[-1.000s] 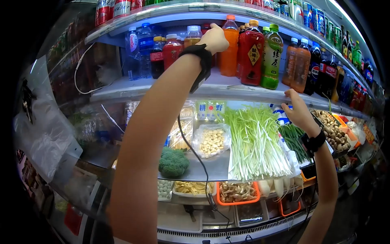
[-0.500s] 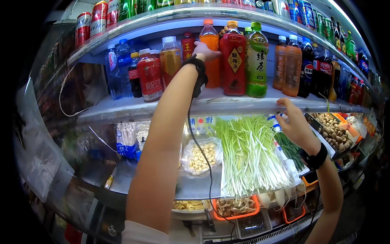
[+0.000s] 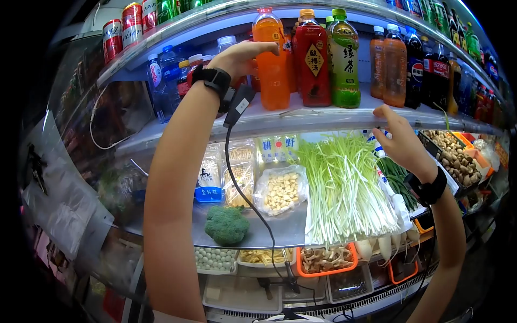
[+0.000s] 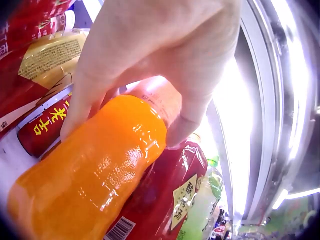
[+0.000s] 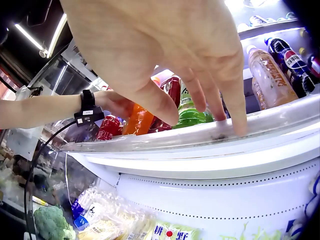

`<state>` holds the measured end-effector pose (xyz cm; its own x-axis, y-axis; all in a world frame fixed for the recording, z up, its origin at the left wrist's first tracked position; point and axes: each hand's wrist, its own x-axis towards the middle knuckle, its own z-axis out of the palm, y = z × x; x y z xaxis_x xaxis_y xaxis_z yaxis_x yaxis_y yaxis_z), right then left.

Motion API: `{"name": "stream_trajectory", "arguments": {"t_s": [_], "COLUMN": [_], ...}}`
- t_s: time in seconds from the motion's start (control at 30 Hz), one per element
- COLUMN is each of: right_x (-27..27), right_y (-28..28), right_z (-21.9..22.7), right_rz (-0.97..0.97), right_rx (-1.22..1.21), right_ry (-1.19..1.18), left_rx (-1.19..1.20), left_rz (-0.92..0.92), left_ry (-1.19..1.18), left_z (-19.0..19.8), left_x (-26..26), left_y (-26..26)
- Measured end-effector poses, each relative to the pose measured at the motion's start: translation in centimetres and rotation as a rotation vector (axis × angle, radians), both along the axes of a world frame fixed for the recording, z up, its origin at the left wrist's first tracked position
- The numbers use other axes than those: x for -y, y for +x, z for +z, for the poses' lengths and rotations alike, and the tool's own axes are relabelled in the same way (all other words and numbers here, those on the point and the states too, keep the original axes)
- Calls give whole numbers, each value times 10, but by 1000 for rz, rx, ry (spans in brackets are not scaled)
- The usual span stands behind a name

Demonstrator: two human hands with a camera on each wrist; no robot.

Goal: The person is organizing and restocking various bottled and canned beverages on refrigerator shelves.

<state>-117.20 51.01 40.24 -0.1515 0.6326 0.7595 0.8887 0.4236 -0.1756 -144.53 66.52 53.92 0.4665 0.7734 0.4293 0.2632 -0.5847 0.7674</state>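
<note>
My left hand (image 3: 242, 56) grips an orange drink bottle (image 3: 273, 81) around its upper part, thumb on one side and fingers on the other. In the left wrist view the bottle's orange body (image 4: 90, 175) slants down from the hand, and its cap is hidden. A dark red plum drink bottle (image 3: 315, 81) stands just right of it, then a green tea bottle (image 3: 344, 70). My right hand (image 3: 401, 140) holds nothing; its fingertips touch the front edge of the shelf (image 5: 270, 122), fingers extended and slightly bent.
More bottles, including light orange ones (image 3: 395, 75) and colas, line the shelf to the right. Cans (image 3: 132, 24) sit on the shelf above. Below lie broccoli (image 3: 226, 225), bagged garlic cloves (image 3: 281, 192) and pale green chives (image 3: 350, 194). A black cable (image 3: 242, 185) hangs from the left wrist.
The left hand has gone from beside the orange bottle to gripping it, and the bottle has come forward, towards the shelf's front edge. The right hand has stayed at the shelf edge.
</note>
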Motion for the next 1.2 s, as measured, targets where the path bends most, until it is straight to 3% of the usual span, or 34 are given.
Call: {"name": "stream_trajectory", "arguments": {"t_s": [0.13,0.2,0.23,0.37,0.47,0.53,0.6,0.63,0.73,0.77,0.83,0.87,0.93,1.07,1.2], "right_x": [2,2,1,1,-1,0,0,0,-3,-3,-3,-2,-3,-15,-20], "right_y": [-1,-3,-3,-3,-4,-8,-10,-10,-8,-8,-8,-8,-10,-32,-59], "right_z": [0,0,0,0,1,5,6,5,0,-1,-3,-3,-1,11,16], "right_rz": [-20,-22,-27,-33,-24,-32,-46,-55,-37,-38,-61,-61,-80,-161,-116], "right_rx": [1,8,16,73,100,89,95,98,112,109,113,110,102,96,34], "right_ry": [-1,3,5,28,30,-19,-28,-40,33,34,21,24,6,155,253], "left_rx": [-45,-215,-199,-150,88,82,-39,-133,-175,-177,-169,-171,-116,-78,-223], "left_rz": [173,531,584,421,57,10,248,563,707,706,356,355,152,263,201], "left_ry": [67,328,413,333,30,-6,69,231,254,256,282,285,198,161,100], "left_z": [-4,-2,-2,1,-7,-9,-13,-14,-11,-11,-9,-9,-9,-14,-18], "left_x": [-1,-27,-29,-29,-18,-13,-14,-49,-36,-34,-31,-30,-28,-17,-26], "left_y": [15,25,28,19,11,14,26,35,40,37,25,24,22,31,25]}}
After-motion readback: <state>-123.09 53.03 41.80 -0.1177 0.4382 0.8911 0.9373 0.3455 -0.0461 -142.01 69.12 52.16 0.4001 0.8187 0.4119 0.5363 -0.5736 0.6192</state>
